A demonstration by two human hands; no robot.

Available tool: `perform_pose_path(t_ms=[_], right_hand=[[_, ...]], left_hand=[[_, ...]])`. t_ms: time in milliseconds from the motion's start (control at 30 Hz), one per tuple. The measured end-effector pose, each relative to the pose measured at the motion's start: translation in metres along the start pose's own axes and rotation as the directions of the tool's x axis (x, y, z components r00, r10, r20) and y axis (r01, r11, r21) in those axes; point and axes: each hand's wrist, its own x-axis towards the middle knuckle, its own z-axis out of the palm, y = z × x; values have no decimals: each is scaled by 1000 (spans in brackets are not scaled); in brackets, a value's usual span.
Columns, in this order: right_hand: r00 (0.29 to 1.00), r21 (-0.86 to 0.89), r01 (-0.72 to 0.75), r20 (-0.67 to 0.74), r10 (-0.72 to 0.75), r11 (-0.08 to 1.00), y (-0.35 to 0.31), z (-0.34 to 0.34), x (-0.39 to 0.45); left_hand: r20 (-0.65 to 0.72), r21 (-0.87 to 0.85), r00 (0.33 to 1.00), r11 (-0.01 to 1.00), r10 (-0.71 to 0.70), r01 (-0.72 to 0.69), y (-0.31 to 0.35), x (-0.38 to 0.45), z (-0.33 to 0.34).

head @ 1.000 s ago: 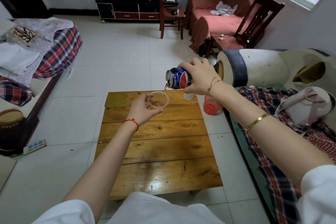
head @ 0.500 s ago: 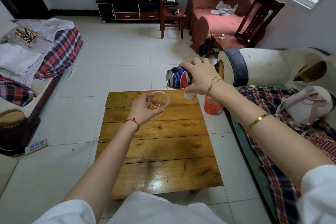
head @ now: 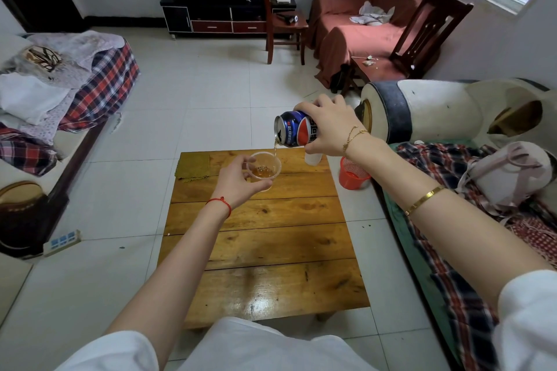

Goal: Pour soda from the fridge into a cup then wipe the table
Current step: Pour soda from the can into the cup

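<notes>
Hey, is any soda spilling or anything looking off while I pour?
No spill shows. The right hand tips the soda can and the stream lands inside the clear cup, held by the left hand above the wooden table.

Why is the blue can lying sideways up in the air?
It is tipped over to pour. The right hand holds the can on its side, and a thin brown stream falls from its mouth into the cup.
</notes>
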Motion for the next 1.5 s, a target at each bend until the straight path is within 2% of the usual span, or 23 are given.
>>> perform_pose_path(t_ms=[1500], right_hand=[[1000, -11, 13, -24, -13, 1000, 1, -6, 2]], left_hand=[[-9, -27, 1000, 1000, 2, -2, 10, -4, 5]])
